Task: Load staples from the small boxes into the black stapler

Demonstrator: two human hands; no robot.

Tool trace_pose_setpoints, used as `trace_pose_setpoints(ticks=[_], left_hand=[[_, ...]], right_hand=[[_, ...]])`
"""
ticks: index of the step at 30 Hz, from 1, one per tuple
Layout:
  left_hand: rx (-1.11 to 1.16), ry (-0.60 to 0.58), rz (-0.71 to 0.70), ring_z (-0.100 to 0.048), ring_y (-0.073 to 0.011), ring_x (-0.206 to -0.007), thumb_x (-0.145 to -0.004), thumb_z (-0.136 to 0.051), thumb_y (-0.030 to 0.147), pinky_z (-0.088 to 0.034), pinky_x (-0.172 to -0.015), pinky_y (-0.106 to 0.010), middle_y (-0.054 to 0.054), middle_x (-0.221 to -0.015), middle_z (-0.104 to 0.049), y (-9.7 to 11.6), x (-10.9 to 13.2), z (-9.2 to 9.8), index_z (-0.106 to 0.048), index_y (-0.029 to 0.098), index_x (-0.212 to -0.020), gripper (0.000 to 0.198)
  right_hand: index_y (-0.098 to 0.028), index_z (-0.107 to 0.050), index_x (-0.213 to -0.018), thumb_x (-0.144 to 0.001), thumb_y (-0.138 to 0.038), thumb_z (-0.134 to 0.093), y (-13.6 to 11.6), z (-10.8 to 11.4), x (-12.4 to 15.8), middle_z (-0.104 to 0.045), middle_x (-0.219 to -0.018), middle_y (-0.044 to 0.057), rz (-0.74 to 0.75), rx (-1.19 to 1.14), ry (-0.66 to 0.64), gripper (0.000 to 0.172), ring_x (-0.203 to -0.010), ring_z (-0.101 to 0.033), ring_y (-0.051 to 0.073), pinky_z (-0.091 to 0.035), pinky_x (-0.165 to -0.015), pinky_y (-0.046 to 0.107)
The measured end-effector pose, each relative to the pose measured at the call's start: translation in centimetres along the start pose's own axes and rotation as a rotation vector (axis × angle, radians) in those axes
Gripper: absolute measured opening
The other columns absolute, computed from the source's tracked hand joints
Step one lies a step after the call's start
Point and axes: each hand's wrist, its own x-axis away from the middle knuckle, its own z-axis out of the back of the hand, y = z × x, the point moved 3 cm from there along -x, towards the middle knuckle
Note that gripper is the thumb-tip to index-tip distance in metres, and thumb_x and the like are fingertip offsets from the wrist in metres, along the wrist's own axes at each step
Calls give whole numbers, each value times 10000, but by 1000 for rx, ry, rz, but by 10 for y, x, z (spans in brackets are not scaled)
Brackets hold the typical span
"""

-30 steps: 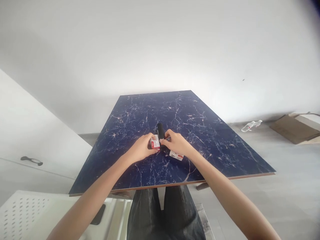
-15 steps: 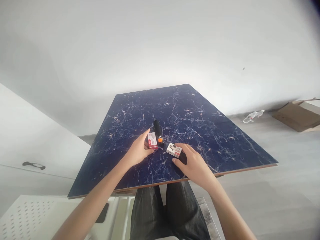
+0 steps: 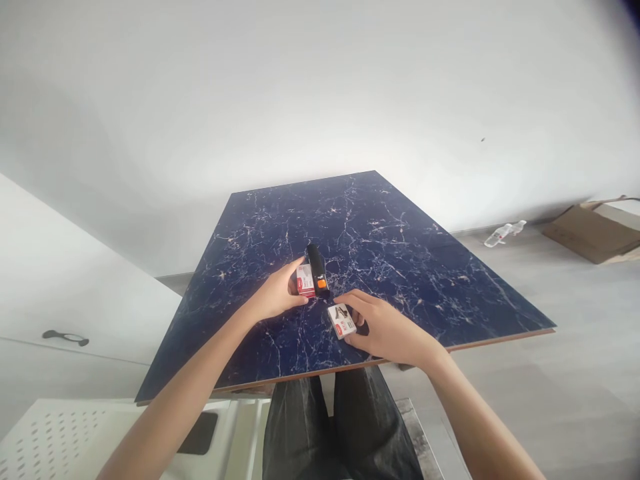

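My left hand [image 3: 280, 293] grips a red and white box [image 3: 305, 281] by its left side, between thumb and fingers. Touching or close beside that box lies a black stapler-like object [image 3: 317, 267] with an orange patch near its front end. My right hand [image 3: 373, 323] holds a small white box [image 3: 342, 321] with a dark picture and a red mark on its top, nearer the front edge. All of them are on or just over the blue marbled tabletop [image 3: 360, 233].
A cardboard box [image 3: 590, 233] and a clear plastic bottle [image 3: 503, 233] lie on the floor at the right. Below the table's front edge are my legs [image 3: 340, 427]. A white cabinet with a dark handle [image 3: 66, 338] stands at the left.
My right hand has turned the small white box and brought it slightly left and closer to the front edge. The left hand and its box have barely moved.
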Motion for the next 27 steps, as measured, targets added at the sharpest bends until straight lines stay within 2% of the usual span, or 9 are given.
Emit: trace_pose_setpoints(ticks=[2, 5, 8, 13, 16, 19, 21, 25, 27], left_hand=[[11, 1, -33, -640, -346, -1150, -723, -837, 410, -555, -858, -451, -172, -1447, -534, 2, 2, 0, -186, 333, -1611, 1103], [-7, 30, -64, -587, -354, -1241, -729, -823, 445, -537, -913, -450, -153, -1565, -406, 4, 5, -1, -169, 358, -1611, 1101], [-57, 62, -59, -537, -362, -1299, -767, -777, 480, -503, -976, -459, -136, -1582, -385, 4, 7, 0, -179, 336, -1612, 1045], [-1, 37, -48, -632, -310, -1100, -737, -778, 575, -546, -833, -408, -162, -1522, -444, -4, 11, 15, -213, 309, -1598, 1065], [83, 155, -2, -654, -238, -967, -842, -683, 543, -542, -771, -370, -156, -1424, -540, -19, 9, 30, -337, 262, -1533, 822], [121, 400, 75, -652, -184, -872, -917, -596, 422, -533, -809, -374, -115, -1324, -617, -34, 4, 41, -466, 232, -1406, 541], [98, 511, 95, -645, -162, -825, -914, -590, 349, -528, -846, -383, -91, -1278, -644, -38, 2, 42, -491, 231, -1370, 482], [77, 431, 58, -656, -153, -831, -912, -582, 306, -543, -832, -357, -110, -1323, -616, -35, -3, 32, -507, 214, -1394, 497], [77, 373, 51, -668, -168, -877, -929, -569, 345, -552, -828, -352, -121, -1338, -603, -33, -3, 29, -517, 208, -1406, 499]], right_hand=[[-312, -465, -1460, -842, -351, -688, -2, 11, -9, -622, -1233, 86, 4, 5, 27, 658, -847, -661, 228, -574, -705, 383], [-273, -433, -1485, -844, -453, -696, -6, 38, -38, -608, -1243, 108, 20, -11, 224, 716, -922, -648, 252, -570, -736, 393], [-228, -536, -1388, -859, -465, -663, -14, 58, -85, -602, -1253, 116, 87, 57, 336, 593, -1000, -627, 266, -546, -818, 398], [-169, -598, -1299, -810, -494, -675, -27, 46, -170, -626, -1250, 140, 160, 267, 161, 592, -1146, -571, 333, -487, -933, 451], [-135, -631, -1239, -787, -470, -692, -30, 31, -200, -643, -1227, 159, 212, 406, 75, 566, -1176, -553, 351, -426, -1026, 484], [-123, -653, -1204, -748, -428, -734, -29, 25, -217, -636, -1233, 181, 189, 512, 54, 554, -1205, -544, 369, -398, -1060, 499], [-114, -687, -1157, -709, -431, -777, -28, 25, -225, -636, -1228, 202, 111, 557, -35, 556, -1204, -553, 401, -419, -1039, 517], [-148, -683, -1227, -647, -511, -845, -27, 35, -227, -622, -1322, 190, -53, 455, -298, 703, -1200, -580, 432, -482, -979, 527], [-189, -601, -1355, -742, -592, -766, -26, 49, -216, -569, -1430, 152, -42, 320, -269, 752, -1257, -565, 398, -477, -1015, 507]])
